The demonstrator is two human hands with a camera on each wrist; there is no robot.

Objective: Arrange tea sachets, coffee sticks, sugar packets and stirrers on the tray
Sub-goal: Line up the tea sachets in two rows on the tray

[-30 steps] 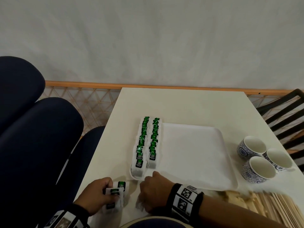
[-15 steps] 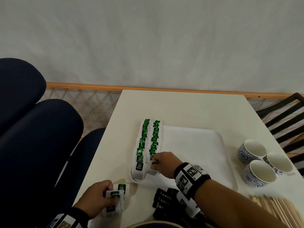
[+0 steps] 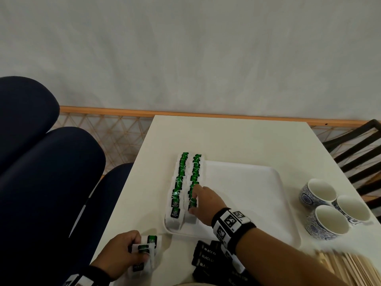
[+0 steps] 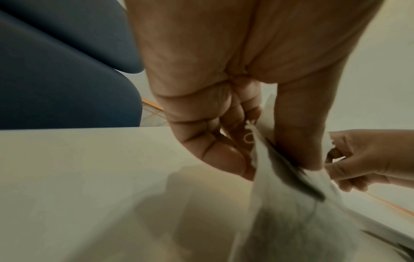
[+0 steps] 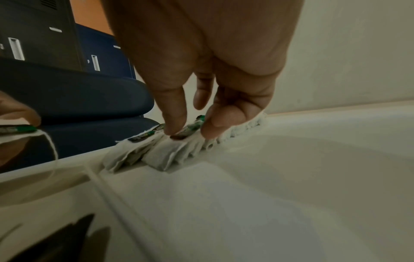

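The right hand (image 3: 203,201) reaches over the near left corner of the white tray (image 3: 243,195), its fingers (image 5: 177,113) pinching the green tag of a tea sachet at the near end of the right-hand row of tea sachets (image 3: 194,178); a second row (image 3: 179,182) lies just beside it along the tray's left edge. The left hand (image 3: 121,252) rests on the counter (image 3: 226,137) in front of the tray, fingers curled round a small bundle of sachets (image 3: 147,250). Half a second ago the right hand sat nearer the tray's front rim; it has since slid farther up the row, while the left hand has stayed where it was with its bundle. The tags nearest the camera read "GREEN TEA". Black coffee sticks (image 3: 206,256) lie on the counter under the right forearm, printed "BLACK C…", the rest hidden. Wooden stirrers (image 3: 346,269) lie at the near right, and three blue-patterned cups (image 3: 329,207) stand right of the tray.
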